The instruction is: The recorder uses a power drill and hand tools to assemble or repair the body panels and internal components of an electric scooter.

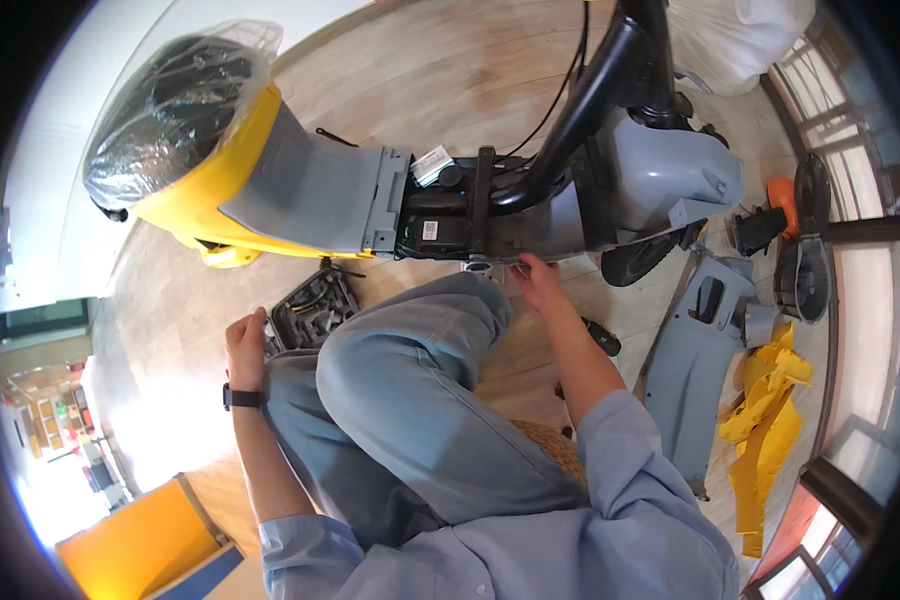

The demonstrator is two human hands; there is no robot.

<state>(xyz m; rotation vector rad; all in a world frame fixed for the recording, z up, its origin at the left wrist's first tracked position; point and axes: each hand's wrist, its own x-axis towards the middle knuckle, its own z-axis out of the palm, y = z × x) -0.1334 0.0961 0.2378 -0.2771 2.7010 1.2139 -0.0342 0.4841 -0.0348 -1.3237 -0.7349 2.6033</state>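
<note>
A yellow and grey scooter (300,185) stretches across in front of me, its floor section uncovered to show black parts and a boxy black unit (438,234). My right hand (542,285) reaches to the scooter's lower near edge, fingers bent together at the underside of the frame. Whatever sits between those fingertips is hidden. Beside my left knee, my left hand (245,345) is curled at the edge of an opened black tool case (315,305) on the floor. What its fingers hold, if anything, does not show.
Clear plastic wraps the scooter's seat (185,95). To the right lie a grey body panel (695,350), yellow panel pieces (765,420), an orange part (782,205) and black parts (802,275). A small dark object (600,337) lies by my right forearm. An orange-yellow box (140,535) stands at lower left.
</note>
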